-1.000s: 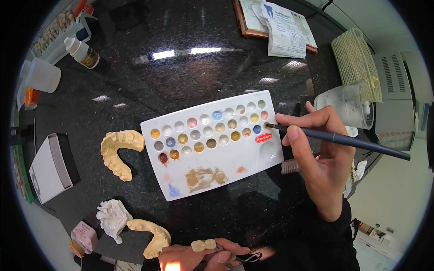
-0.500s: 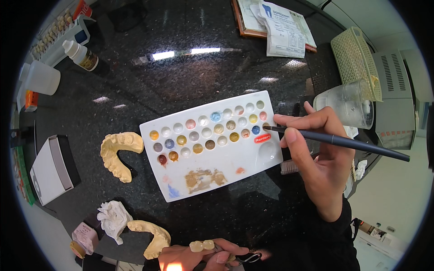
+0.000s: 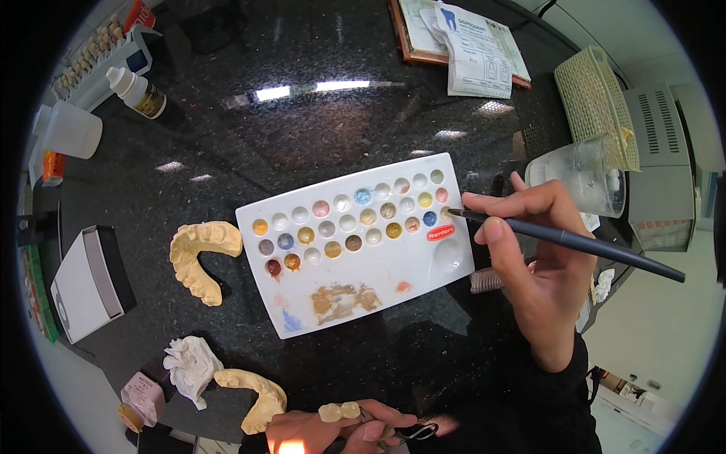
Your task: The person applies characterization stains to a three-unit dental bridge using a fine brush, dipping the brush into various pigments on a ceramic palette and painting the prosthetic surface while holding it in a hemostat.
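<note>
My right hand (image 3: 541, 257) grips a slim dark paintbrush (image 3: 575, 240), its tip at a pale well at the right end of the white porcelain palette (image 3: 355, 272), which has rows of round wells of coloured paste and brown, pink and blue smears. My left hand (image 3: 333, 431), at the lower edge, is closed on a metal clamp (image 3: 407, 433) that carries joined tooth-coloured crowns (image 3: 339, 412). Beside it lies a beige horseshoe dental cast (image 3: 257, 399); another (image 3: 203, 248) sits left of the palette. A bright orange glare covers part of that hand.
Crumpled tissue (image 3: 189, 367), jars (image 3: 141, 397), a white box (image 3: 85, 280), bottles (image 3: 138, 93) and a tooth shade holder (image 3: 98, 60) line the left. Papers on a board (image 3: 476, 53) lie at the back; a basket (image 3: 594, 102), clear cup (image 3: 571, 174) and grey appliance (image 3: 658, 166) stand right.
My right hand and the brush have shifted very slightly, the handle's far end a little lower, with the tip staying at the palette's right end. My left hand looks unchanged.
</note>
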Demonstrator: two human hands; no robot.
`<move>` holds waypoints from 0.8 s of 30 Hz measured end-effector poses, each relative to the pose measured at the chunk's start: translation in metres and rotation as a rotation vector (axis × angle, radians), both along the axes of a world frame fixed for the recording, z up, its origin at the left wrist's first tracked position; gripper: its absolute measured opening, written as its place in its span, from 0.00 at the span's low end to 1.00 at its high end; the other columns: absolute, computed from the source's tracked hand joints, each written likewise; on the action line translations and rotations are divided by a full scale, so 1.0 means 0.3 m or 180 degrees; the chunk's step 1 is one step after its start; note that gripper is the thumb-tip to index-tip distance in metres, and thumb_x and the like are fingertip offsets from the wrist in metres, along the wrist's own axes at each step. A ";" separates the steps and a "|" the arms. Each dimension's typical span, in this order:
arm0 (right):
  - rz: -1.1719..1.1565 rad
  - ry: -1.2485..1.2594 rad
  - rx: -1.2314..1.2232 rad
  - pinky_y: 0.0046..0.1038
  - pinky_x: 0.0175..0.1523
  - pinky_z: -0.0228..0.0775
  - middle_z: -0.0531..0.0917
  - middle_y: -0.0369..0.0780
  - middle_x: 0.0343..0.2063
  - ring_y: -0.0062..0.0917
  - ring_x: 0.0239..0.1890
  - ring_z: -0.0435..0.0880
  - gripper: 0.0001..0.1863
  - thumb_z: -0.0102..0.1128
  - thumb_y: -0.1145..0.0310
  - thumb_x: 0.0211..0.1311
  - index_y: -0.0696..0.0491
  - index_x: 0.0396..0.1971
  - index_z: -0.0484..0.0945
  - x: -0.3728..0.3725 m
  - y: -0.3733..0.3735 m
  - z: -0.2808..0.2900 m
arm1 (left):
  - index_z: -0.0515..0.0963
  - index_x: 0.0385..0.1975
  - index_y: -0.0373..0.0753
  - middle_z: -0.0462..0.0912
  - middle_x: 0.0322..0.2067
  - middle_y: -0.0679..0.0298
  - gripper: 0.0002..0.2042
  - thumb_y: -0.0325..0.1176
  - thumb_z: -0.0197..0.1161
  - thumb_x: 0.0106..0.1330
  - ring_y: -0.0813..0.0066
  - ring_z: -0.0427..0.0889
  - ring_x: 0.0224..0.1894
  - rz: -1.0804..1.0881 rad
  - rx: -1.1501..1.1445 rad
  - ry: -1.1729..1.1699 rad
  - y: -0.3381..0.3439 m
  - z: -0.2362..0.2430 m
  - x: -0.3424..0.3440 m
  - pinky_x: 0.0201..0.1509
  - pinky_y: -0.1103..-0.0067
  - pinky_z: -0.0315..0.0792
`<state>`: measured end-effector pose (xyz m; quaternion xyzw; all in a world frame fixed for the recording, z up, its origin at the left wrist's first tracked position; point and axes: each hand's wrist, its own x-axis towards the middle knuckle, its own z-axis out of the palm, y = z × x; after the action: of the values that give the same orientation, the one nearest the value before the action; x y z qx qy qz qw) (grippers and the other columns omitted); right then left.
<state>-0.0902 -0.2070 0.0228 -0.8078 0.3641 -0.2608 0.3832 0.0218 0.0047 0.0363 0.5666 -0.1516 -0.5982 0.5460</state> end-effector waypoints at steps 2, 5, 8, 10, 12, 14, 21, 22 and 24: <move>0.0095 0.0033 -0.0078 0.18 0.38 0.70 0.80 0.41 0.26 0.19 0.32 0.80 0.06 0.60 0.79 0.50 0.62 0.29 0.74 0.001 -0.005 -0.006 | 0.72 0.31 0.24 0.80 0.30 0.53 0.09 0.26 0.49 0.66 0.78 0.79 0.24 0.0007 -0.0004 0.0003 0.002 0.001 -0.001 0.26 0.88 0.73; 0.0097 0.0050 -0.0064 0.19 0.38 0.70 0.80 0.41 0.26 0.20 0.32 0.80 0.06 0.60 0.79 0.50 0.62 0.29 0.74 -0.001 -0.004 -0.001 | 0.72 0.31 0.24 0.80 0.30 0.53 0.09 0.26 0.49 0.66 0.78 0.79 0.25 0.0010 -0.0014 -0.0002 0.000 0.001 0.000 0.26 0.88 0.73; 0.0064 0.0058 -0.0047 0.19 0.38 0.69 0.80 0.42 0.26 0.20 0.32 0.81 0.06 0.59 0.79 0.50 0.62 0.29 0.74 -0.001 -0.006 0.000 | 0.72 0.31 0.24 0.80 0.30 0.53 0.09 0.26 0.49 0.66 0.78 0.79 0.25 0.0015 -0.0010 -0.0013 0.001 0.002 0.000 0.26 0.88 0.73; 0.0095 0.0054 -0.0098 0.18 0.37 0.69 0.80 0.42 0.26 0.20 0.33 0.81 0.06 0.59 0.78 0.50 0.62 0.29 0.74 0.000 -0.009 -0.009 | 0.72 0.31 0.24 0.80 0.30 0.53 0.09 0.26 0.49 0.66 0.78 0.79 0.25 0.0027 -0.0006 -0.0019 0.002 0.000 0.000 0.26 0.88 0.73; 0.0132 0.0054 -0.0119 0.18 0.37 0.69 0.80 0.42 0.26 0.21 0.33 0.81 0.06 0.59 0.78 0.50 0.62 0.29 0.74 -0.003 -0.011 -0.010 | 0.72 0.31 0.24 0.80 0.30 0.53 0.09 0.26 0.49 0.66 0.78 0.79 0.25 0.0014 -0.0009 -0.0023 0.001 0.001 0.001 0.26 0.88 0.73; 0.0142 0.0064 -0.0077 0.18 0.38 0.69 0.80 0.42 0.26 0.21 0.33 0.81 0.06 0.59 0.78 0.50 0.62 0.29 0.74 -0.007 -0.013 -0.006 | 0.72 0.31 0.24 0.80 0.30 0.53 0.09 0.26 0.49 0.66 0.77 0.79 0.25 0.0019 -0.0009 -0.0017 0.002 0.001 0.001 0.26 0.88 0.73; 0.0156 0.0045 -0.0042 0.20 0.40 0.70 0.80 0.42 0.27 0.21 0.33 0.80 0.06 0.59 0.79 0.50 0.62 0.29 0.74 -0.002 -0.010 -0.006 | 0.72 0.31 0.24 0.80 0.30 0.53 0.09 0.26 0.49 0.66 0.77 0.79 0.25 0.0030 -0.0003 -0.0030 0.000 0.001 -0.002 0.26 0.88 0.73; 0.0163 0.0043 -0.0050 0.20 0.40 0.70 0.80 0.42 0.27 0.20 0.33 0.80 0.06 0.59 0.79 0.50 0.61 0.29 0.74 -0.001 -0.009 -0.005 | 0.72 0.31 0.24 0.80 0.30 0.53 0.10 0.26 0.49 0.66 0.77 0.79 0.25 0.0034 -0.0005 -0.0035 0.001 0.000 -0.002 0.26 0.88 0.73; 0.0161 0.0022 -0.0010 0.20 0.40 0.70 0.80 0.42 0.27 0.20 0.33 0.80 0.06 0.59 0.79 0.50 0.61 0.29 0.74 0.001 -0.007 -0.003 | 0.72 0.31 0.24 0.80 0.30 0.53 0.10 0.26 0.49 0.66 0.77 0.79 0.25 0.0051 -0.0010 -0.0039 0.004 0.000 -0.005 0.26 0.88 0.73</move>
<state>-0.0900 -0.2091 0.0218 -0.8183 0.3445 -0.2487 0.3872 0.0203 0.0060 0.0363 0.5705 -0.1513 -0.5901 0.5508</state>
